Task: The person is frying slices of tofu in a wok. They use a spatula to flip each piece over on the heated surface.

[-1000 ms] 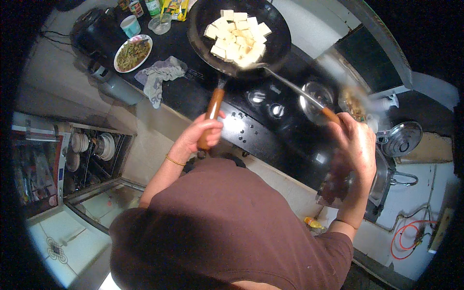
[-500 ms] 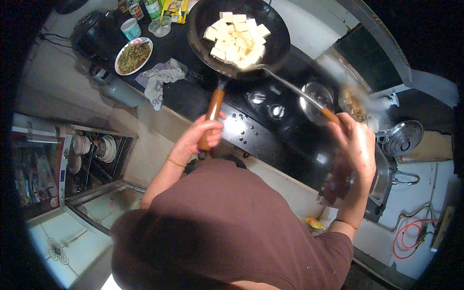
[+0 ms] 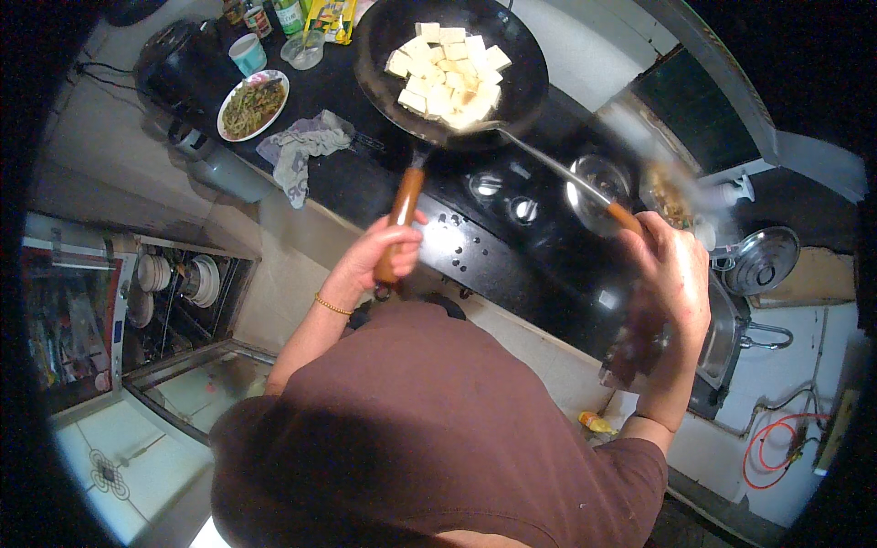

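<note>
A dark wok (image 3: 523,105) stands at the far side of the counter, with a pile of pale tofu cubes (image 3: 449,75) in its middle. My left hand (image 3: 388,248) is wrapped round the wok's wooden handle (image 3: 407,192), near its lower end. In my right hand (image 3: 671,265) is the wooden grip of a long metal spatula (image 3: 557,167). The spatula's shaft slants left over the wok's near rim, and its head rests low in the wok against the nearest tofu, partly hidden by it.
Left of the wok are a plate of shredded food (image 3: 253,108), a crumpled cloth (image 3: 301,151), a cup (image 3: 248,55), a clear bowl (image 3: 303,51) and bottles (image 3: 289,15). Rightward lie a glass lid or bowl (image 3: 598,187), a pot lid (image 3: 764,261) and the sink (image 3: 722,342).
</note>
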Tool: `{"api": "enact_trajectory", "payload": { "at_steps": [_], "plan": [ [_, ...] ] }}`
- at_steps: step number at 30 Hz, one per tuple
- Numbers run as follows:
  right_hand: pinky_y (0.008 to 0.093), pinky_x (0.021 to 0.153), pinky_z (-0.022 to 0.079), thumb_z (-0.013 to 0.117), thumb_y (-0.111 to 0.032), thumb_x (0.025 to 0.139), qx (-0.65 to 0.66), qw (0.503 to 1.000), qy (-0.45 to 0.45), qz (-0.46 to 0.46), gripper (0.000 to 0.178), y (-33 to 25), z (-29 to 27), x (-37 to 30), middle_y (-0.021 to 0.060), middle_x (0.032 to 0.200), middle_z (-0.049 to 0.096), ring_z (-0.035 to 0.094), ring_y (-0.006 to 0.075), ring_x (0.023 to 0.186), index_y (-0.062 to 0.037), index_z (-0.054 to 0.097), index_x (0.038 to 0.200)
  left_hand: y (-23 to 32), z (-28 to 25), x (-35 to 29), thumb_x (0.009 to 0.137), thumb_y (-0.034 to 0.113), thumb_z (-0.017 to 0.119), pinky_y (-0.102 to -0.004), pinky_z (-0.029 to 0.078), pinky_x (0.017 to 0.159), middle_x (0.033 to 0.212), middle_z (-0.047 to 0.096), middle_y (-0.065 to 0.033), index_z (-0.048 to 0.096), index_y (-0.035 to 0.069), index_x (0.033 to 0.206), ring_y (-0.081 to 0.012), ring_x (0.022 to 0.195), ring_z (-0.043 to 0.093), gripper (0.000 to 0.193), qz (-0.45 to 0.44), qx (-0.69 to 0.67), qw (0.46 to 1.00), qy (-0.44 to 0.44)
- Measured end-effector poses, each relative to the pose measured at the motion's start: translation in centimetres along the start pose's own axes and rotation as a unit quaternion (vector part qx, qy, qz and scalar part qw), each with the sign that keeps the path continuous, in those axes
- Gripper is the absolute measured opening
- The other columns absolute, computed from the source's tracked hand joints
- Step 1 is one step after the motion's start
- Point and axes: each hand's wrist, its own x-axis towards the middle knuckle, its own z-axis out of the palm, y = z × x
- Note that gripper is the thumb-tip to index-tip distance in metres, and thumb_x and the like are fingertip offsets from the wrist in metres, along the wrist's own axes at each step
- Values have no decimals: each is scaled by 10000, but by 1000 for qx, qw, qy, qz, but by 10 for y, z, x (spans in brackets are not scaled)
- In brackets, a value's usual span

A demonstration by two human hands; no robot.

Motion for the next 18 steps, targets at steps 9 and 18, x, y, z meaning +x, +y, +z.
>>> {"api": "enact_trajectory", "payload": {
  "at_steps": [9, 18],
  "plan": [
    [438, 578, 475, 652, -349, 839, 5, 1000, -17, 18, 270, -3, -2, 0, 153, 689, 639, 636, 350, 661, -96, 635, 932, 0, -2, 1, 871, 77, 566, -225, 295, 384, 601, 374, 41, 469, 77, 1089, -53, 449, 346, 239, -3, 12, 1000, -5],
    [435, 580, 476, 657, -345, 837, 9, 1000, -11, 9, 268, -2, -3, 1, 150, 682, 635, 633, 350, 655, -82, 627, 883, 1, -1, 0, 877, 74, 559, -226, 285, 384, 596, 370, 44, 474, 79, 1090, -52, 447, 340, 229, -5, 19, 1000, -5]
  ]
}}
